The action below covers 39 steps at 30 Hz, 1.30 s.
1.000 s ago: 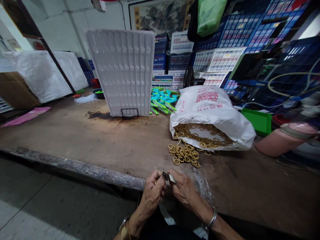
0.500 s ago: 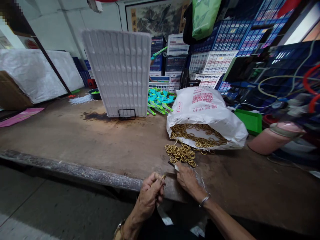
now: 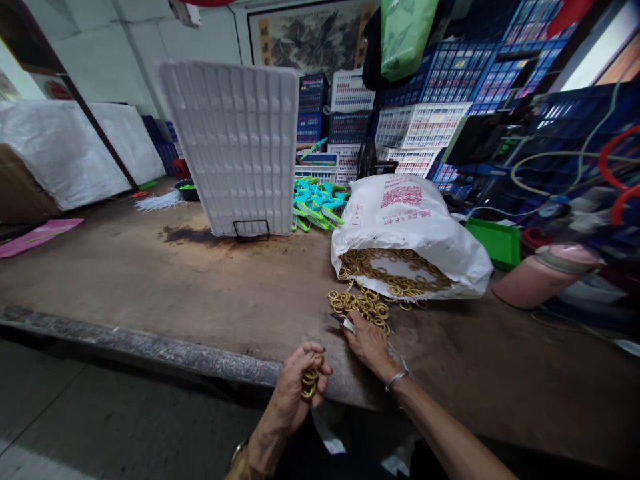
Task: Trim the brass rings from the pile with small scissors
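My left hand (image 3: 303, 383) is nearest, in front of the table's worn edge, its fingers curled round several gold rings (image 3: 309, 387) that show in the palm. Just past it my right hand (image 3: 369, 341), with a silvery bangle (image 3: 397, 381) at the wrist, grips a small tool (image 3: 343, 323) with a dark, pointed end that aims off to the left. My right fingers are at the near side of a loose ring pile (image 3: 361, 304) on the brown table (image 3: 120, 267); I can't tell whether they touch it. Right behind the pile a white sack (image 3: 415, 207) lies on its side, its mouth towards me and more rings inside it. To the right of the sack are a pink container (image 3: 545, 277) and, a bit further back, a green tray (image 3: 494, 243). Left of the sack a pale ribbed panel (image 3: 233, 147) stands upright, leaning a little, at a black wire stand (image 3: 251, 231), with blue and green plastic pieces (image 3: 317, 200) heaped beside it. Beyond them are stacked crates (image 3: 423, 125), and a framed picture (image 3: 313, 40) hangs on the wall
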### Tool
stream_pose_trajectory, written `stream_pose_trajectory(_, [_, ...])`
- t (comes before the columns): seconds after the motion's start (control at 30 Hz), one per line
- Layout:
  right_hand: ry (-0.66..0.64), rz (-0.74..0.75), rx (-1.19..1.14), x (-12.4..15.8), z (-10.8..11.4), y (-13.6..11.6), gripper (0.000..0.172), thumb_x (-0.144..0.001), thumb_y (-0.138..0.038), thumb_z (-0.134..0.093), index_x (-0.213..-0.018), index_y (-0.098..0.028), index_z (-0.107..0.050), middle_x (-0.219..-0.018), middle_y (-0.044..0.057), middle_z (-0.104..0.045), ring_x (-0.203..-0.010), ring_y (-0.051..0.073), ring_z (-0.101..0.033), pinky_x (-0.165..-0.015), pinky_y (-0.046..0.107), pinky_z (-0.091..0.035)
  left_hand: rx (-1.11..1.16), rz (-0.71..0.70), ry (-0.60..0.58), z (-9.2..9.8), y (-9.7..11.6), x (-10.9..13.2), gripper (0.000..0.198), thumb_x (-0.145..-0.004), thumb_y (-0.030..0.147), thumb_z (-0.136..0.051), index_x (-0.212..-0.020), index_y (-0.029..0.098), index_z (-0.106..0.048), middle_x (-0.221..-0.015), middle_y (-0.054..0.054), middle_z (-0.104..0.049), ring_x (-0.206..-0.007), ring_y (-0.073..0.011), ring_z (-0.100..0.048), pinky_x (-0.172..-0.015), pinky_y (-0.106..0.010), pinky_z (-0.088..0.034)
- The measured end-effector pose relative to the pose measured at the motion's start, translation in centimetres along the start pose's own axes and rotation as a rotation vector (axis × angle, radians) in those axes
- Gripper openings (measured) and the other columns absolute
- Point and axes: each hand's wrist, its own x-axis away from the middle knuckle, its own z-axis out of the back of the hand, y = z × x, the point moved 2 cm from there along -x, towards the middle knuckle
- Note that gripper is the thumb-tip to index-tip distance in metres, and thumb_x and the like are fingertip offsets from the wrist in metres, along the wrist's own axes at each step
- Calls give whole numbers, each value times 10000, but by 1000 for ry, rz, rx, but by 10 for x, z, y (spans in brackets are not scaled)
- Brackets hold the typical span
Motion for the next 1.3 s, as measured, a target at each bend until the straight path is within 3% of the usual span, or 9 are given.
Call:
stream_pose_trajectory(0.2, [38, 102, -96, 10, 0, 2, 84, -783, -177, -423, -829, -192, -491, -790, 32, -572, -666, 128, -511, -567, 217, -268, 27, 39, 31, 3, 0, -1, 260, -701, 376, -589, -683, 134, -498, -649, -6, -521, -484, -61, -462, -339, -134, -261])
stream_pose_trajectory(0.33, [-46, 85, -370, 18, 4, -12, 106, -781, -230, -397, -716, -187, -470, -620, -12, -503, -570, 115, -443, -537, 212, -284, -65, 7, 50, 7, -5, -4, 287, -670, 378, -628, -661, 138, -470, -611, 17, -497, -448, -43, -420, -343, -135, -261])
stream_pose_trajectory(0.43, [-116, 66, -615, 25, 8, -29, 123, -748, -245, -398, -659, -184, -457, -596, -28, -464, -569, 107, -423, -526, 203, -298, -195, -57, 117, 9, -7, -5, 270, -689, 394, -600, -755, 169, -466, -553, 58, -462, -399, -39, -375, -334, -134, -241])
stream_pose_trajectory(0.57, [-261, -21, -908, 35, 9, -43, 77, -692, -249, -438, -690, -178, -466, -556, -59, -412, -527, 85, -389, -486, 186, -291, -450, -163, 192, 6, -5, -4, 282, -713, 379, -558, -891, 168, -501, -439, 98, -389, -340, -42, -305, -347, -153, -247])
stream_pose_trajectory(0.77, [-539, -262, -1286, 47, 15, -47, 107, -661, -276, -452, -722, -202, -405, -480, -109, -313, -368, 35, -218, -356, 167, -152, -565, -243, 115, 3, 0, -2, 257, -717, 366, -553, -839, 145, -604, -546, 25, -511, -481, -81, -433, -462, -178, -329])
stream_pose_trajectory(0.9, [-687, -315, -1404, 51, 22, -50, 136, -643, -271, -469, -732, -214, -382, -481, -117, -338, -338, 21, -157, -335, 161, -99, -592, -278, 78, 3, 1, -1, 235, -733, 351, -540, -822, 146, -613, -653, -11, -572, -589, -111, -488, -545, -193, -372])
stream_pose_trajectory(1.13, [-699, -297, -1362, 49, 13, -50, 175, -698, -365, -466, -744, -202, -426, -510, -100, -388, -329, 18, -168, -327, 163, -117, -675, -305, 62, -1, 3, 1, 202, -773, 325, -490, -715, 150, -572, -624, -2, -565, -543, -97, -451, -541, -194, -361])
stream_pose_trajectory(1.3, [-429, -102, -1171, 45, 16, -52, 299, -685, -464, -501, -640, -172, -455, -519, -65, -389, -448, 52, -322, -416, 178, -263, -702, -345, 123, 4, 3, -3, 191, -759, 301, -495, -646, 152, -528, -567, 24, -473, -542, -91, -404, -541, -190, -346])
